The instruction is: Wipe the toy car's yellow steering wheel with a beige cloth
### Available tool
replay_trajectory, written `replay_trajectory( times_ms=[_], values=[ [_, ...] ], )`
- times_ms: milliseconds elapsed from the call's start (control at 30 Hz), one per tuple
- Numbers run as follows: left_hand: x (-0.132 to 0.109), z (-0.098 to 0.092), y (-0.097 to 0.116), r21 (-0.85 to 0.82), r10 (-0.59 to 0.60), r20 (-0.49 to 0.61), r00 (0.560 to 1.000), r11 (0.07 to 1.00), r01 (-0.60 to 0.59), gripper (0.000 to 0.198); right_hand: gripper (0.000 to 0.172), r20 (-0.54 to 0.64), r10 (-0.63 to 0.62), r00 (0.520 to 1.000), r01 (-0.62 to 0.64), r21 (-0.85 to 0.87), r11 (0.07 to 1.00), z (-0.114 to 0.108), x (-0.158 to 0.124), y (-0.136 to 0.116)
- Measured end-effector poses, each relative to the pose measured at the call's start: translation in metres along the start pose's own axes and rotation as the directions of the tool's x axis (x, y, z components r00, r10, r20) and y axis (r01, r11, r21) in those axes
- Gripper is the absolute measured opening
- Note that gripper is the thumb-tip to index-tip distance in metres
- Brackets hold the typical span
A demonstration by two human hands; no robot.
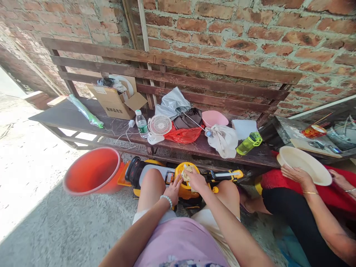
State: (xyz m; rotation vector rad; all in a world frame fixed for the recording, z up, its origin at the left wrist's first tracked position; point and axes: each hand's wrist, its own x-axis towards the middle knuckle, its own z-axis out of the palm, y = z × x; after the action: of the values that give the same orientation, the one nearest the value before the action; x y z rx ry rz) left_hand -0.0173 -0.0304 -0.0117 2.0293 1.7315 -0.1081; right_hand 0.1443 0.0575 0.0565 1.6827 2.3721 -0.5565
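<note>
A yellow toy steering wheel belongs to a yellow and black ride-on toy vehicle between my knees. My right hand is closed on a crumpled cream cloth, pressed against the wheel. Wearing a beaded bracelet, my left hand grips the wheel's left side close to the cloth; some of its fingertips are hard to make out. A yellow and black toy arm with a grey strip extends right, past my knee.
An orange-red tub stands on the left. Along the wooden bench lie a cardboard box, water bottle, small fan, red bag and green bottle. At right, another person's hands hold a cream basin.
</note>
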Motion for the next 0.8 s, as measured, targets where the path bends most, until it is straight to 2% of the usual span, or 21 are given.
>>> replay_trajectory(
  times_ms=[100, 233, 467, 667, 800],
  values=[
    [0.001, 0.002, -0.002, -0.006, 0.006, -0.007, 1.0, 1.0, -0.006, 0.106, 0.061, 0.04, 0.017, 0.999, -0.013, -0.108, 0.994, 0.0, 0.006, -0.011],
    [0.001, 0.004, -0.005, -0.028, 0.027, -0.011, 1.0, 0.999, -0.027, 0.108, 0.059, 0.021, 0.027, 0.999, -0.025, -0.108, 0.994, 0.002, 0.005, -0.01],
    [0.001, 0.005, -0.004, -0.027, 0.022, -0.013, 1.0, 0.999, -0.022, 0.11, 0.051, 0.04, 0.152, 0.988, -0.147, -0.1, 0.984, 0.006, -0.01, -0.014],
    [0.001, 0.003, -0.002, -0.047, 0.033, -0.003, 0.999, 0.998, -0.033, 0.107, 0.053, 0.076, 0.083, 0.994, -0.07, -0.162, 0.984, 0.008, -0.035, -0.029],
    [0.003, 0.004, -0.004, -0.098, 0.037, 0.011, 0.999, 0.995, -0.036, 0.111, 0.049, 0.121, 0.024, 0.992, -0.007, -0.135, 0.991, 0.01, -0.046, -0.035]
  ],
)
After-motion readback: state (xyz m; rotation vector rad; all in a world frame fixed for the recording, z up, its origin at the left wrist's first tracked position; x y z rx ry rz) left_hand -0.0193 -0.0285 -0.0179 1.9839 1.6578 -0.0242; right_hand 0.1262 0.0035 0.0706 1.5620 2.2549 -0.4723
